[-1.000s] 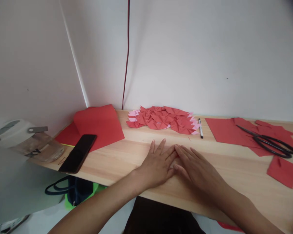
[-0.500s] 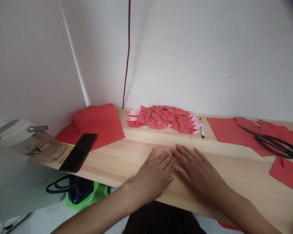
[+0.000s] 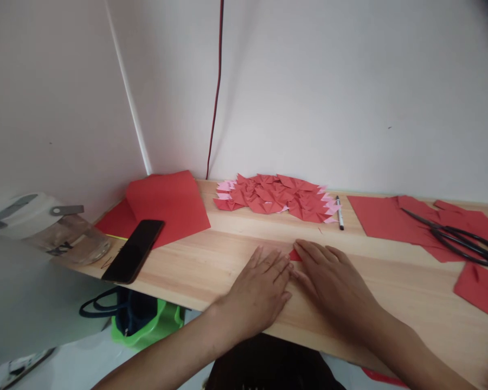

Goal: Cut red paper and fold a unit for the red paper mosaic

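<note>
On the wooden table in front of me, a small piece of red paper [image 3: 295, 255] shows between my hands, mostly covered by the right one. My left hand [image 3: 261, 284] lies palm down with its fingers stretched out, the tips at the paper's left side. Flat over the paper rests my right hand [image 3: 329, 279], its fingers close together and pressing down. The fingertips of both hands nearly meet. Beyond them, against the wall, lies a cluster of folded red and pink paper pieces [image 3: 274, 196].
A marker [image 3: 340, 213] lies beside the cluster. Black scissors [image 3: 459, 238] rest on red paper sheets [image 3: 376, 216] at the right, near a red paper square [image 3: 480, 290]. At the left are a phone [image 3: 133, 252], larger red sheets [image 3: 174, 203] and a clear bottle [image 3: 75, 238].
My right hand's fingers have drawn closer together and curled slightly, and more of the red paper shows beside them. The left hand stays flat. The view has shifted slightly.
</note>
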### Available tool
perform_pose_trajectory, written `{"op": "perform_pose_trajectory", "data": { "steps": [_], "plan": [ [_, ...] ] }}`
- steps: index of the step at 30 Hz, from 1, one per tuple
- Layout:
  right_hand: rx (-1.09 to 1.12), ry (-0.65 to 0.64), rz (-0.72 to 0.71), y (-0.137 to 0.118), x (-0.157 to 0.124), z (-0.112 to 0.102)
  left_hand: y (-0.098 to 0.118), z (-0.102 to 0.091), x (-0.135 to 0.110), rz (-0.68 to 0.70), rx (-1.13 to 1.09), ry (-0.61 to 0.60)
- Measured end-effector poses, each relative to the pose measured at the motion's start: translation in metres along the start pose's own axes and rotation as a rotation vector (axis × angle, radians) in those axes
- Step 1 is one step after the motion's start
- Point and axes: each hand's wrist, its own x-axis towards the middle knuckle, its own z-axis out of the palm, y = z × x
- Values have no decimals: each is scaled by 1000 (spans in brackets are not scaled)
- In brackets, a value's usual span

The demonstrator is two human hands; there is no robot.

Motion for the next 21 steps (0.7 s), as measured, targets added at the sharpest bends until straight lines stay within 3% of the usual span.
{"op": "perform_pose_trajectory", "data": {
  "steps": [21],
  "plan": [
    [68, -43, 99, -4, -12, 7, 0, 2, -2, -32, -61, 31]
  ]
}}
